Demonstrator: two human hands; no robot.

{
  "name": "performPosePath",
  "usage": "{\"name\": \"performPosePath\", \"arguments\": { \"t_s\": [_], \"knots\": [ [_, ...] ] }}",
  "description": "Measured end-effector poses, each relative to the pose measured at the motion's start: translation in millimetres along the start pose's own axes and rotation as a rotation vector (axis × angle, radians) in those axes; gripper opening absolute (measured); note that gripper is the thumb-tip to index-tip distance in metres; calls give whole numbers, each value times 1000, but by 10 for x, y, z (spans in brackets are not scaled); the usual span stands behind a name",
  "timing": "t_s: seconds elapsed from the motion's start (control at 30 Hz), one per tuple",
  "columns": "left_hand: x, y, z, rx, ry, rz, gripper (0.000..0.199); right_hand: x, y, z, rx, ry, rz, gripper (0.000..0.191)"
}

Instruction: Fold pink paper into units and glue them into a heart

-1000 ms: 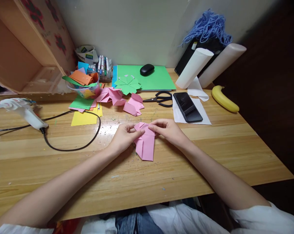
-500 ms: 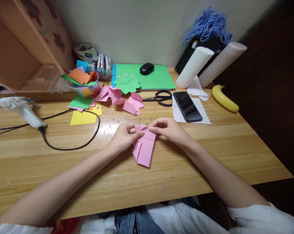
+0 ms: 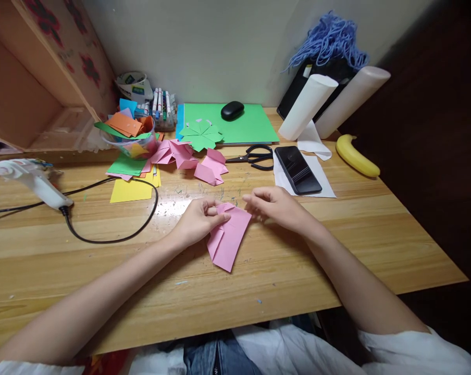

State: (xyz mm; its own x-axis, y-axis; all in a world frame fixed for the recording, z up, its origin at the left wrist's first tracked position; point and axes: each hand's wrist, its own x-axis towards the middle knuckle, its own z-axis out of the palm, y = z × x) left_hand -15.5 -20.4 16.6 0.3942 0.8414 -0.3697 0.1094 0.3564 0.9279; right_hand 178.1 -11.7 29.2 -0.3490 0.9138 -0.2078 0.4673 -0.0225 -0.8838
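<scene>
Just below the middle of the frame, a folded pink paper (image 3: 231, 239) is held over the bench (image 3: 161, 307). Its long axis is steep but slanted, running from upper right to lower left; the free, straight-cut end points down and a little left, toward the person's lap. The creased end points up, with a small folded flap along its left side.

The left hand (image 3: 198, 221) is clamped on the paper's upper left part, thumb across the front, fingers behind. The right hand (image 3: 278, 208) sits loosely curled just beside the upper right corner; I can't tell whether its thumb and fingertips meet, or whether the fingers underneath touch the paper.

Beyond the hands, near the frame's centre, lies a folded pink piece (image 3: 212, 166), with black-handled scissors (image 3: 246, 158) just to its right and a phone (image 3: 298, 169) farther right.
</scene>
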Motion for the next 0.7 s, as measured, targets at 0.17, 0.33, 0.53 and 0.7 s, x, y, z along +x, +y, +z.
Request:
{"name": "performPosePath", "arguments": {
  "t_s": [0.17, 0.33, 0.53, 0.7],
  "knots": [
    [-8, -8, 13, 26, -39, 24, 21, 15, 0, 254, 15, 74, -132, 24],
    [2, -41, 15, 15, -20, 42, 21, 27, 26, 388, 89, 101, -133, 21],
    [-5, -22, 29, 38, -14, 31, 21, 13, 35, 369, 68, 100, -167, 19],
    [-8, -15, 14, -8, -27, 10, 23, 7, 46, 372, 24, 131, -171, 17]
  ]
}}
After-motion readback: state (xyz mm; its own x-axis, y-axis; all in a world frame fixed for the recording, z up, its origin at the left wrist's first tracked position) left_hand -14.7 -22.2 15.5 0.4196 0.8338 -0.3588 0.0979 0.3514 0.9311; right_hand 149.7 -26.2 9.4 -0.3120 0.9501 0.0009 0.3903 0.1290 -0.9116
